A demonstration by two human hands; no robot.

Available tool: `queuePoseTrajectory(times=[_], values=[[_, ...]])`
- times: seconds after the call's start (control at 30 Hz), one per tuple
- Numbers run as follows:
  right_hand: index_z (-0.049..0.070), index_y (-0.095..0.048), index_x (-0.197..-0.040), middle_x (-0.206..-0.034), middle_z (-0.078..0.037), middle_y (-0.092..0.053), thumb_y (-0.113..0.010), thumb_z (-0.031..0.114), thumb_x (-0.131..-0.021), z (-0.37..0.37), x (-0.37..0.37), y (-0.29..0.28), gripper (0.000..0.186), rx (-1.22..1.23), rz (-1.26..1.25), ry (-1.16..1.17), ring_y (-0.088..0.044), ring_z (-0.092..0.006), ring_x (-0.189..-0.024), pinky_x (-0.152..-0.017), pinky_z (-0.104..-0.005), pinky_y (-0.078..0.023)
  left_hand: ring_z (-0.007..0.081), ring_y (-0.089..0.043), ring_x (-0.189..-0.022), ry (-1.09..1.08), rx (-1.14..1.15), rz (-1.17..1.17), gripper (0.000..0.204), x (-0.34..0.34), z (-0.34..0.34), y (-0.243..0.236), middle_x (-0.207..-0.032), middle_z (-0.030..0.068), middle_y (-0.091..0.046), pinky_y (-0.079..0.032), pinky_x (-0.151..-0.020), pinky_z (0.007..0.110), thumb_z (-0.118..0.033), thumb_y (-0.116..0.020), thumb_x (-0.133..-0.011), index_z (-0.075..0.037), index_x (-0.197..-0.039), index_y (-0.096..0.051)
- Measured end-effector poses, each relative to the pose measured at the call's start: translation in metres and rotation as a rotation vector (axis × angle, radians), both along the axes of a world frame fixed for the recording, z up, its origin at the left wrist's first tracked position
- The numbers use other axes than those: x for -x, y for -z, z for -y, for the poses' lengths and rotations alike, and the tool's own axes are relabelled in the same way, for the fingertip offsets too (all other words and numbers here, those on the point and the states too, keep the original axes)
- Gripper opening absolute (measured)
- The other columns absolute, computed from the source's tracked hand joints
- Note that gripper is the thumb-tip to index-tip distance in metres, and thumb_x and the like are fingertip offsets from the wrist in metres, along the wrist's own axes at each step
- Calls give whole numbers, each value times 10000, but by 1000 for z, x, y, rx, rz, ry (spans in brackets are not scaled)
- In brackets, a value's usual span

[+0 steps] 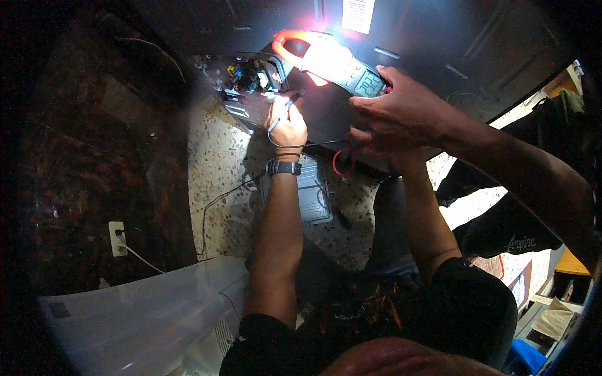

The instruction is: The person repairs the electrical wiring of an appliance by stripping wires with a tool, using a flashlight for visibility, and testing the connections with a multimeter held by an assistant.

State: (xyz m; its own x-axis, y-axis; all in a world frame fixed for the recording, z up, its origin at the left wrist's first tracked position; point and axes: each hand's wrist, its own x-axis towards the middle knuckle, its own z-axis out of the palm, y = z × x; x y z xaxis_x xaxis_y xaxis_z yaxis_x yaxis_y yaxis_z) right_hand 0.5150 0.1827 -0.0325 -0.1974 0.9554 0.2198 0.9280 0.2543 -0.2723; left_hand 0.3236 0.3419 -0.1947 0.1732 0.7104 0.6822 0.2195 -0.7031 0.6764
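My left hand [288, 128], wearing a wristwatch, pinches a black test probe [293, 100] beside the exposed circuit board [251, 78] in an opening of a large dark panel. The probe's dark lead [301, 146] loops round that hand and runs right. My right hand [404, 160] reaches up from below and is mostly covered by a co-worker's hand [407, 109], so its fingers are hidden. That co-worker's hand holds a clamp meter [338, 62] with orange jaws and a lit screen against the panel. A red lead [337, 161] curls below the meter.
A grey ribbed plastic case [313, 194] lies on the speckled floor [216, 163] below my left wrist. On the left, a cord is plugged into a wall outlet [117, 238]. A translucent plastic sheet [138, 313] spreads at lower left. The co-worker's dark clothing [508, 225] is at right.
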Motion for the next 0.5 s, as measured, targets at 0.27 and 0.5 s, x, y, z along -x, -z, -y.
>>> queuePoseTrajectory(times=[0.27, 0.5], values=[[15, -578, -1288, -1197, -87, -624, -666, 161, -985, 12, -35, 19, 348, 306, -546, 149, -620, -131, -1065, -926, -299, -529, 376, -691, -932, 38, 44, -20, 180, -4, 9, -8, -996, 183, -720, -547, -827, 448, -93, -629, -907, -11, -1060, -677], [117, -521, -1472, -1397, -159, -501, -665, 167, -964, 26, 7, -33, 531, 227, 573, -44, -551, -305, -1257, -1068, -372, -478, 343, -697, -907, 78, 141, 84, 187, -3, 8, -8, -971, 161, -720, -543, -807, 434, -95, -631, -907, -34, -1074, -689]])
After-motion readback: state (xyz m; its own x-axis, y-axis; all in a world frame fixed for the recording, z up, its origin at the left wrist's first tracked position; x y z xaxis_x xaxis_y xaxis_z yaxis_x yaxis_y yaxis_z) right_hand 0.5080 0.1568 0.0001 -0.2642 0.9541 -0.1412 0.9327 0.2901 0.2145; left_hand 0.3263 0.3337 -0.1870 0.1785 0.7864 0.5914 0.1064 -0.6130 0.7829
